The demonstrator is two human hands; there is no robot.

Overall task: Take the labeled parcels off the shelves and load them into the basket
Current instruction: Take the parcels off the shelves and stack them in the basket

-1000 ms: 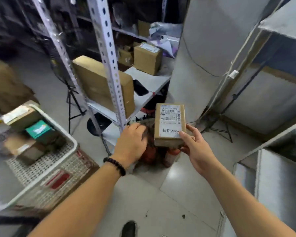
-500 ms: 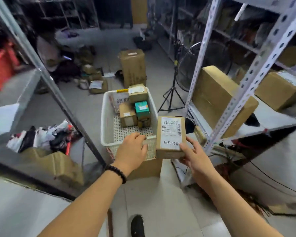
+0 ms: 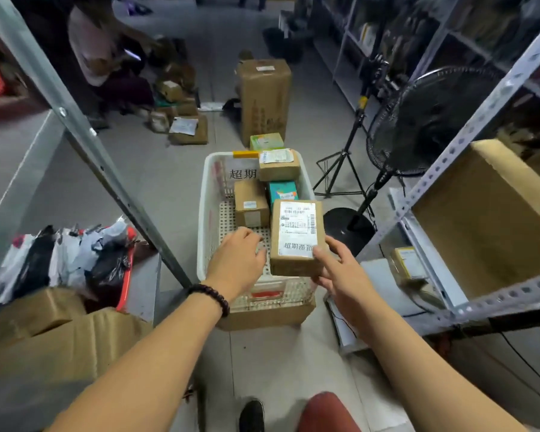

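Aisle floor | basket (image 3: pixel 202 213): 3 parcels (image 3: pixel 251 202) | 1 labeled parcel (image 3: pixel 296 235) gripped by right hand (image 3: pixel 343 275) | left hand (image 3: pixel 236 263) beside, grip unclear

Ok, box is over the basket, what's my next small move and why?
Probably lower the parcel onto the bare mesh at the near end of the basket: your right hand holds it above that gap, and boxes fill the far end.

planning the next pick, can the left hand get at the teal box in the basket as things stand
Probably yes. The basket is open-topped and the left hand hovers over its near end. The teal box lies further back, its top uncovered, though the held parcel hides its near edge.
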